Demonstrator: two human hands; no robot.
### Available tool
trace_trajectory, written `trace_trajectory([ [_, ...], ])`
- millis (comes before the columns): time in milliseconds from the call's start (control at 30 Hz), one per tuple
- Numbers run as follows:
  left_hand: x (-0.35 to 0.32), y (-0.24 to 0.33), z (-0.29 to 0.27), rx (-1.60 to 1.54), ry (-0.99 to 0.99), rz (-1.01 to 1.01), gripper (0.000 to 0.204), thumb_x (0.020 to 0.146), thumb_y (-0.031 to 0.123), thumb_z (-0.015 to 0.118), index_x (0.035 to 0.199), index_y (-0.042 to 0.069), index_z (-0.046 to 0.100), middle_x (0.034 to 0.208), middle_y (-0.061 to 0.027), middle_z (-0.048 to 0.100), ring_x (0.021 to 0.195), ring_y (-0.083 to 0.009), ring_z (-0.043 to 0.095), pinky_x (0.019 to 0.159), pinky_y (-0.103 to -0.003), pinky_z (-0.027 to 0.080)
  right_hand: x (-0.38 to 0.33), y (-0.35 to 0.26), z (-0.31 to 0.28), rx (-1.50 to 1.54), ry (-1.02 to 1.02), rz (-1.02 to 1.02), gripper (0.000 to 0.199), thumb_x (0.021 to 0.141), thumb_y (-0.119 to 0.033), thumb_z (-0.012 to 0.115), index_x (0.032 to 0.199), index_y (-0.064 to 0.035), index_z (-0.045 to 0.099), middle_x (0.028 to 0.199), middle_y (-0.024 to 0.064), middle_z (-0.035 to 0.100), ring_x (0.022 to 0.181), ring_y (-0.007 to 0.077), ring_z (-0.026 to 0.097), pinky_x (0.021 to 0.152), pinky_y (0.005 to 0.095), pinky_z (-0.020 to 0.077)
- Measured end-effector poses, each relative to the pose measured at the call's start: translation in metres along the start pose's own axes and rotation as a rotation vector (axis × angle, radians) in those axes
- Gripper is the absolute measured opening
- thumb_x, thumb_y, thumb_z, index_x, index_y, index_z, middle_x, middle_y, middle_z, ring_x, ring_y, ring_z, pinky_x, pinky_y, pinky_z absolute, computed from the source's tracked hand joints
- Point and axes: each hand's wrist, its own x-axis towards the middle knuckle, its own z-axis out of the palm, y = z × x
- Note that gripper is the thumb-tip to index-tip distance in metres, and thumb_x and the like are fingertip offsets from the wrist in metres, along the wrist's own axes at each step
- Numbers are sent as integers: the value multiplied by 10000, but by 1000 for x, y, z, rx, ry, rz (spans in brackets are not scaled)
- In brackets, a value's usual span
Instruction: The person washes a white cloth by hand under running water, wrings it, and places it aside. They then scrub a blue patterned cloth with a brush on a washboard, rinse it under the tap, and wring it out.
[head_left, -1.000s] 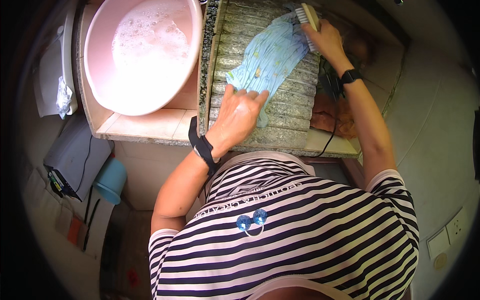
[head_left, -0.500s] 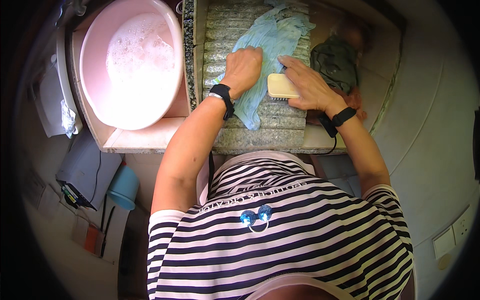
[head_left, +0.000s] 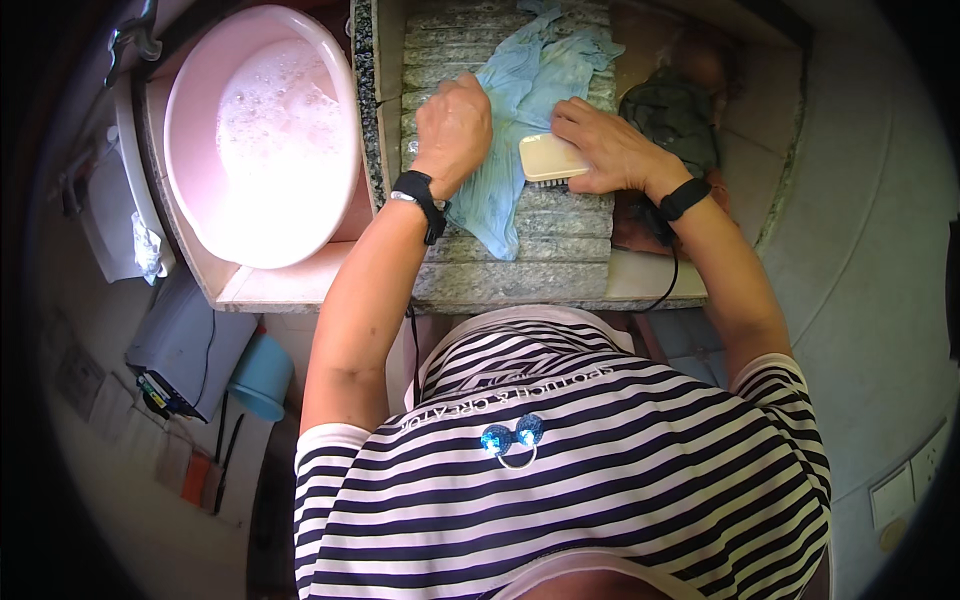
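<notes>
Light-blue garment (head_left: 522,120): spread lengthwise on the ribbed stone washboard (head_left: 545,250), at about 12 o'clock from the person's striped shirt (head_left: 570,460), its crumpled upper end toward the top of the board and its lower tail lying between the two wrists. Left hand (head_left: 455,130): at 11 o'clock, fingers curled shut and pressed down on the left edge of the garment; whether cloth is bunched inside the fist cannot be told. A black wristband (head_left: 420,195) circles the left wrist. Right hand (head_left: 610,150): at 1 o'clock, fingers wrapped over the back of a cream scrubbing brush (head_left: 550,158), which it holds flat on the garment, bristles down, just beside the left hand. A second black band (head_left: 685,198) sits on the right wrist, and a thin dark cord (head_left: 672,275) hangs from it over the front edge of the board. Dark green cloth (head_left: 672,115): heaped at 2 o'clock, in the trough to the right of the washboard, touching the right hand's outer side. Pink basin (head_left: 262,130): at 10 o'clock, on the ledge left of the washboard, holding foamy water. Blue plastic bucket (head_left: 262,375): at 8 o'clock, on the floor below the ledge, beside a grey box (head_left: 185,340).
</notes>
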Motion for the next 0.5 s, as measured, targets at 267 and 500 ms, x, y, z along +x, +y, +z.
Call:
trace_trajectory([
  [267, 3, -23, -36, 50, 246, -104, 144, 861, -20, 608, 967, -37, 513, 900, -286, 622, 759, -491, 671, 662, -549, 565, -15, -3, -1, 36, -19, 21, 534, 651, -284, 766, 1036, 17, 552, 1099, 158, 535, 1094, 376, 528, 905, 443, 490],
  [500, 1, -29, -62, 43, 322, -165, 134, 862, -11, 608, 975, -26, 538, 949, -308, 639, 775, -513, 669, 646, -567, 542, -28, -4, 4, 27, 42, 17, 637, 666, -320, 748, 1132, 61, 541, 1149, 195, 536, 1133, 392, 519, 957, 456, 475],
])
